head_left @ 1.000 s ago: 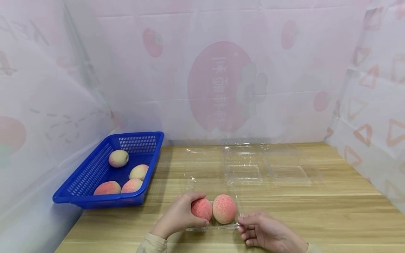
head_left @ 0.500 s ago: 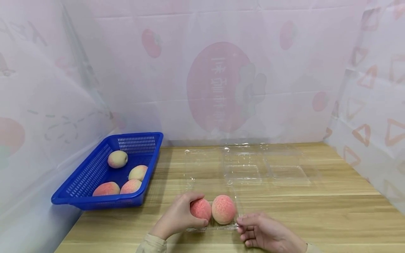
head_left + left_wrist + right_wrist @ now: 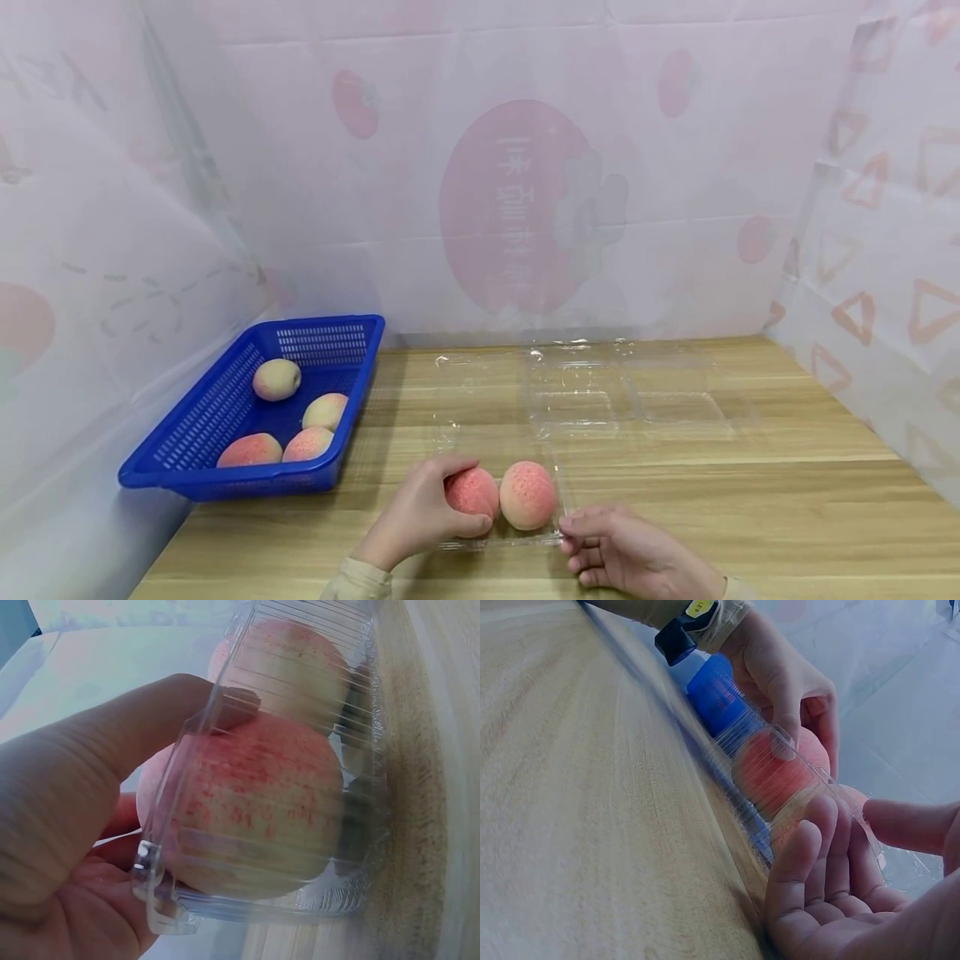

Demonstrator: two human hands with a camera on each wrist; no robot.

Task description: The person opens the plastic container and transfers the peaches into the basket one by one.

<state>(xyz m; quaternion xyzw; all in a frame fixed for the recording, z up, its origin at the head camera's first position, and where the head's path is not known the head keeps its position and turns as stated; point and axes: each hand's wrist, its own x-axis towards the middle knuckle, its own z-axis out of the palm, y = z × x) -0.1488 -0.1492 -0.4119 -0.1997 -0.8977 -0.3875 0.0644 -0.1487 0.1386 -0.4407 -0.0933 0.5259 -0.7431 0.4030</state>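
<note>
Two pink peaches sit side by side in a clear plastic clamshell box (image 3: 517, 541) near the front of the table. My left hand (image 3: 423, 515) grips the left peach (image 3: 474, 493), thumb in front and fingers behind it; in the left wrist view this peach (image 3: 255, 802) lies within the box's ribbed wall. The right peach (image 3: 528, 496) stands next to it, untouched by the left hand. My right hand (image 3: 626, 550) pinches the box's front right corner between thumb and fingers, as the right wrist view also shows. The box's raised lid (image 3: 487, 392) lies back, hard to make out.
A blue basket (image 3: 225, 477) with several peaches (image 3: 277, 380) stands on the left. Behind and to the right are more clear open boxes (image 3: 577, 408), one beside another. Printed white cloth (image 3: 405, 167) encloses the wooden table (image 3: 787, 508) at the back and sides.
The view shifts very slightly. Both hands keep their hold, and the peaches and box stay in place.
</note>
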